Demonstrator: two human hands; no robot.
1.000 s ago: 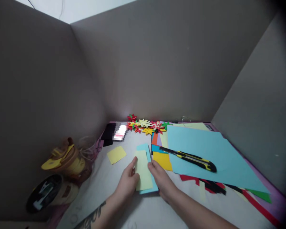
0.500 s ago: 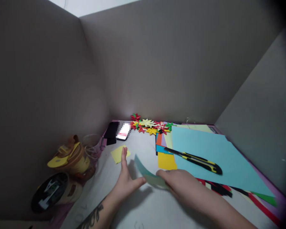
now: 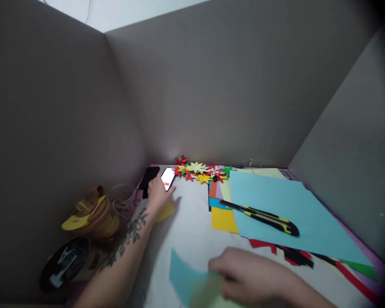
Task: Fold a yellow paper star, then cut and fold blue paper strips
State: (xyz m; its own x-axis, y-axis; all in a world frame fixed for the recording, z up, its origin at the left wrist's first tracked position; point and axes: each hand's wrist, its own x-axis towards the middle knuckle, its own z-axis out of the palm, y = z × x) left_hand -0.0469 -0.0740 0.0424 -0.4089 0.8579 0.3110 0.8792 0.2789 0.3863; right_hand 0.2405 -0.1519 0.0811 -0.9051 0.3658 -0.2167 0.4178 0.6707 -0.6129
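Observation:
My right hand [image 3: 244,273] is closed on a light blue paper [image 3: 182,273] and a pale yellow-green paper [image 3: 211,288], blurred and curving over the near table. My left hand [image 3: 158,194] is stretched far forward, its thumb apart from the fingers, beside a phone [image 3: 168,177] with a lit screen. Its fingers lie over the edge of a flat black piece [image 3: 150,175]; whether they touch the phone I cannot tell. Partly hidden under the left wrist lies a yellow paper square [image 3: 167,211].
Folded paper stars [image 3: 197,167] line the back. At right, a utility knife [image 3: 263,217] rests on large light blue sheets [image 3: 276,192], with smaller coloured papers [image 3: 223,219] alongside and paper strips [image 3: 295,256] in front. A brown-yellow bag [image 3: 93,214] and a black-lidded container [image 3: 64,263] stand left.
My left hand has moved away from the papers, forward to the phone and black piece. My right hand has come nearer to me with the papers.

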